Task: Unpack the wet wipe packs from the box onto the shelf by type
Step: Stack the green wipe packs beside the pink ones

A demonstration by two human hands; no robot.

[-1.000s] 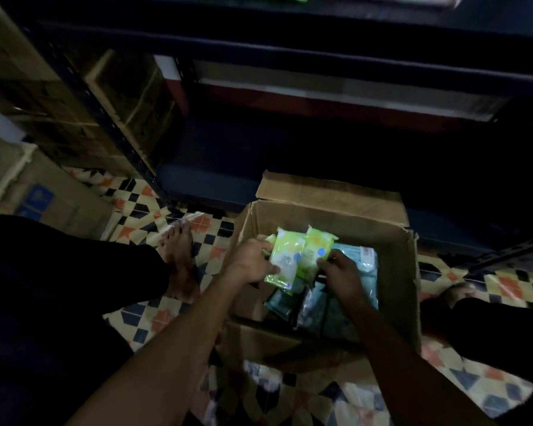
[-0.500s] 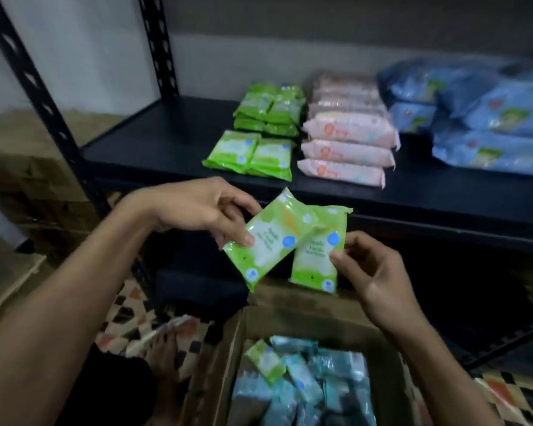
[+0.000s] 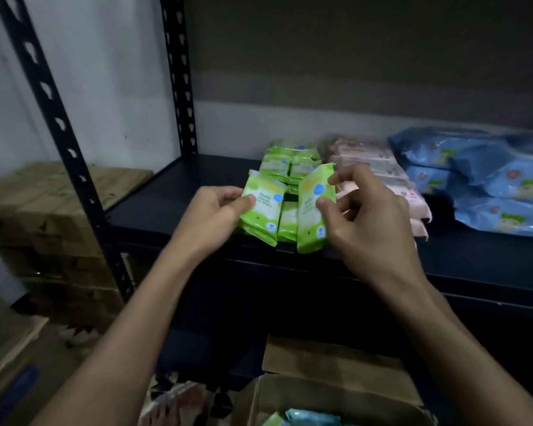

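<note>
Two green packs up at shelf (image 3: pixel 173 192) height right now. Left hand (image 3: pixel 211 215) pinching one green pack (image 3: pixel 263 207) with thumb on its face, right hand (image 3: pixel 373 222) pinching the other green pack (image 3: pixel 313 210) between thumb and fingertips, tilted up on edge. Just beyond both hands, the green stack (image 3: pixel 290 162) already sitting there; pink packs (image 3: pixel 379 170) right of the right hand, blue packs (image 3: pixel 486 179) further right still. Box (image 3: pixel 330 392) down below the wrists (a few teal packs peeking out at the bottom edge).

Best bet for this step: lay both flat, labels up, square on the green pile in front, not drifting onto the pink row. Probably worth lowering gently before letting go, since slick wrappers slide. Looks like a fair bit left to unpack.
</note>
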